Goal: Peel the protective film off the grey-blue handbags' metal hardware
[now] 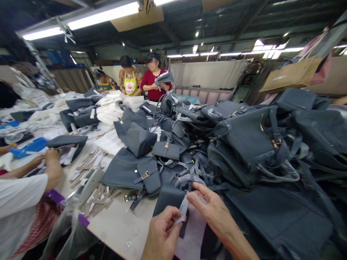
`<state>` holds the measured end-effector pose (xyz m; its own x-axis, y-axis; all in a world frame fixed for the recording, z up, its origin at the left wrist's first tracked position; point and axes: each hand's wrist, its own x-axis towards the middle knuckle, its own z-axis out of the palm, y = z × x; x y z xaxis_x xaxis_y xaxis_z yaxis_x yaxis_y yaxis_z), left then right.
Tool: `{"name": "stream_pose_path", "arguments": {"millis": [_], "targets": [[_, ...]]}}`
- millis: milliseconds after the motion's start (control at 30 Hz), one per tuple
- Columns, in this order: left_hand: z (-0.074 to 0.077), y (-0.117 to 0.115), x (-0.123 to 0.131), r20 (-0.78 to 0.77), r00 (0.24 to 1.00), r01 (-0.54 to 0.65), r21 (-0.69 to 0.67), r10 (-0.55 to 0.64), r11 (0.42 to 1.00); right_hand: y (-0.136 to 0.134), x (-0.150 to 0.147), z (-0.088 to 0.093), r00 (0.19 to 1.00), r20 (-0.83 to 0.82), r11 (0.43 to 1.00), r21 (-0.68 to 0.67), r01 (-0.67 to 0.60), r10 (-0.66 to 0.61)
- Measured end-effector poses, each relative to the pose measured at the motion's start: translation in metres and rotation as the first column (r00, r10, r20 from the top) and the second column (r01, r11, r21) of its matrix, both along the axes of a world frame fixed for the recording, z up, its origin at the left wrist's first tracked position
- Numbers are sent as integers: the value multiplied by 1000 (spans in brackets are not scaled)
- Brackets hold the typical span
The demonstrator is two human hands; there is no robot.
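My left hand [164, 229] is closed, its thumb and forefinger pinching a strip of white thin wrapping paper [184, 208]. The paper lies against a narrow dark strap [183, 229] of a slate-grey bag. At the strip's upper end, my right hand [210, 204] has its thumb and fingertips closed on the paper and the strap. Under and behind my hands is a smooth slate-grey bag panel [168, 198]. A larger pale sheet [193, 231] hangs below, between my wrists. Just beyond lies a grey handbag [121, 169] with a buckled flap pouch [149, 175].
Grey handbags [244, 137] are heaped high at the right and centre. Cardboard strips [101, 200] litter the tabletop [127, 224]. A co-worker's arm [52, 169] works at the left beside a blue tray [29, 147]. Several people stand across the table near white foam sheets [110, 110].
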<state>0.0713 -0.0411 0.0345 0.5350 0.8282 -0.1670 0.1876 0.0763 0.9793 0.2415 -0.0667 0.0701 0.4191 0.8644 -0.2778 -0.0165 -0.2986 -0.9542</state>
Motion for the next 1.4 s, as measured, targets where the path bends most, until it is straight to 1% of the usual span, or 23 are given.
{"name": "stream_pose_path", "arguments": {"millis": [67, 100, 133, 167, 233, 300, 333, 367, 433, 500, 567, 633, 700, 767, 833, 900, 1000, 1100, 1200, 1267, 1333, 1367, 1400], "targets": [[2, 0, -2, -43, 999, 11, 92, -8, 996, 1, -1, -1, 997, 81, 999, -33, 21, -18], [4, 1, -3, -56, 998, 38, 112, -32, 993, 1, -1, -3, 995, 100, 999, -31, 20, -17], [6, 2, -5, -55, 996, 79, 101, -73, 992, 1, 0, -5, 995, 103, 1000, -18, 13, -11], [9, 3, -7, -30, 992, 128, 62, -126, 990, 1, 2, -7, 995, 98, 1000, -6, 6, -5], [17, 8, -10, 91, 975, 212, -77, -205, 974, -1, 6, -11, 996, 92, 1000, -2, -13, 14], [25, 16, -10, 193, 962, 231, -208, -192, 950, -2, 8, -11, 993, 115, 999, -18, -29, 31], [29, 21, -8, 196, 964, 224, -245, -178, 943, -2, 9, -9, 992, 123, 999, -24, -38, 40], [33, 26, -5, 164, 970, 218, -260, -179, 941, -2, 9, -7, 991, 125, 998, -26, -52, 55], [37, 35, 5, 64, 973, 230, -238, -221, 944, -1, 8, -1, 989, 114, 996, -19, -89, 90], [37, 41, 17, 4, 959, 277, -221, -284, 935, 1, 8, 3, 990, 103, 995, -3, -101, 101], [35, 43, 29, -6, 946, 313, -247, -324, 917, 0, 11, 5, 994, 89, 997, 23, -71, 69], [34, 42, 39, 34, 943, 326, -302, -332, 896, -5, 16, 6, 999, 26, 998, 55, -30, 28], [35, 39, 45, 109, 953, 304, -359, -284, 882, -18, 20, 3, 995, -99, 997, 78, 16, -8], [37, 35, 49, 166, 966, 252, -416, -199, 874, -35, 22, -4, 969, -248, 996, 75, 38, -19], [38, 32, 52, 202, 972, 207, -471, -123, 857, -53, 17, -15, 928, -371, 997, 64, 33, -7], [38, 29, 53, 234, 969, 196, -522, -81, 830, -65, 7, -26, 898, -440, 996, 79, 40, -1], [36, 25, 55, 251, 967, 190, -568, -52, 801, -69, -12, -37, 908, -412, 988, 89, 127, -79], [36, 20, 58, 240, 971, 144, -570, -3, 809, -66, -22, -40, 934, -323, 981, 63, 181, -152], [36, 20, 59, 238, 971, 106, -563, 38, 819, -69, -21, -42, 944, -283, 983, 26, 184, -170], [35, 20, 59, 244, 969, 102, -554, 43, 826, -75, -19, -42, 920, -351, 980, 31, 199, -176], [34, 20, 60, 254, 966, 99, -546, 51, 832, -80, -18, -41, 897, -404, 969, 80, 232, -181], [33, 19, 61, 258, 964, 95, -539, 57, 837, -81, -19, -40, 908, -372, 963, 105, 247, -193], [33, 18, 61, 263, 963, 89, -531, 64, 843, -81, -20, -38, 934, -284, 959, 119, 257, -216]]}}
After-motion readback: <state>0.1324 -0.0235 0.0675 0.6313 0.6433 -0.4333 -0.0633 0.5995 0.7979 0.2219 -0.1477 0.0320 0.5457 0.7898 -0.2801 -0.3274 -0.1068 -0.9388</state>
